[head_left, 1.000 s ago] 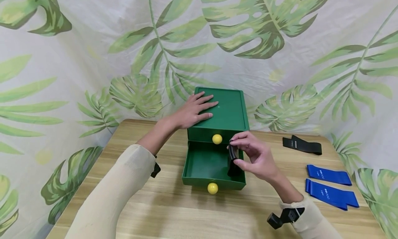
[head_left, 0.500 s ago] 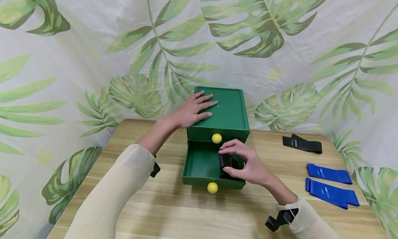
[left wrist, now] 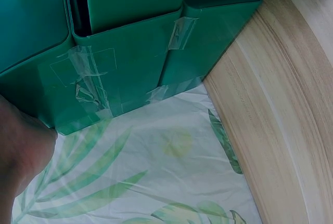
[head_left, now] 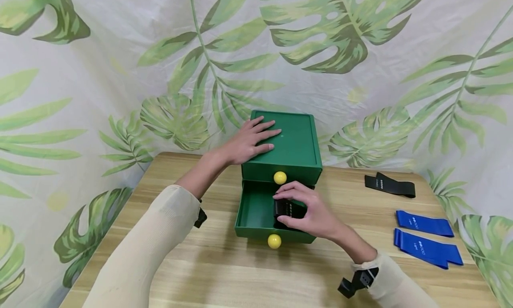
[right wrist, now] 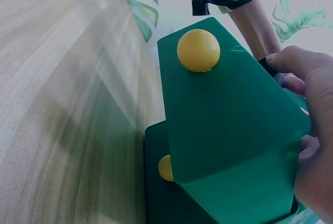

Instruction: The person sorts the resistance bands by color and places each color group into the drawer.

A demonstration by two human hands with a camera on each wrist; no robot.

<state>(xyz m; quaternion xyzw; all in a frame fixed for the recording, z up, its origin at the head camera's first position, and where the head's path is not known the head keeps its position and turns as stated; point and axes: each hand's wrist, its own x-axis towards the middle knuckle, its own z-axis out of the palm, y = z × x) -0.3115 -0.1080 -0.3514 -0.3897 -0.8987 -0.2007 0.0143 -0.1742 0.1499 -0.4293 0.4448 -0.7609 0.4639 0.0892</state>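
The black band (head_left: 283, 211), bent over on itself, is pinched between thumb and fingers of the right hand (head_left: 318, 214) and is held within the pulled-out lower drawer (head_left: 253, 202), toward its right side; whether the drawer floor is touched cannot be told. The left hand (head_left: 251, 143) is laid on the green cabinet (head_left: 298, 139), fingers spread, nothing grasped. Main risk, as judged: should the pinch be loosened abruptly, the bend may be sprung out by the band's stretch, and an edge left standing proud, liable to be snagged by the upper drawer (head_left: 260, 173) if the lower one is pushed in. Tipping is also possible should the drawer's front be leaned on by the right wrist; some steadying is probably given by the left hand. Two blue bands (head_left: 425, 225) are seen well apart, on the table (head_left: 200, 268).
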